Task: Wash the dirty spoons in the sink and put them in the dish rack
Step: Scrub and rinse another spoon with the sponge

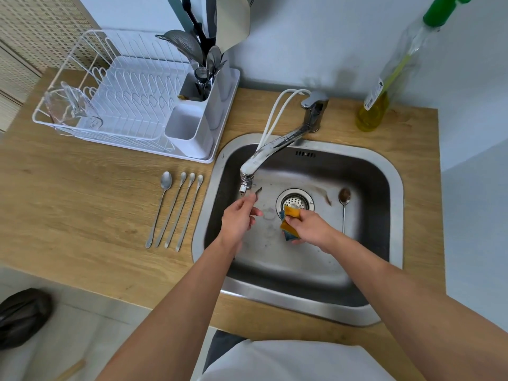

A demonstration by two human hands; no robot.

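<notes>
My left hand [238, 220] holds a spoon [257, 193] over the steel sink [395, 188], its tip sticking up just under the tap spout [245, 185]; most of it is hidden by my fingers. My right hand [308, 226] grips a yellow and blue sponge [290, 215] close to the drain. A dirty spoon [344, 204] with a brown bowl lies in the sink at the right. Several clean-looking long spoons [176, 210] lie side by side on the wooden counter left of the sink. The white dish rack [110, 100] stands at the back left.
The rack's cutlery holder [202, 86] holds utensils, and a clear glass [68, 105] lies in the rack's left end. A bottle of yellow liquid with a green cap [384, 86] stands behind the sink at the right. A dark bag [22, 317] sits on the floor.
</notes>
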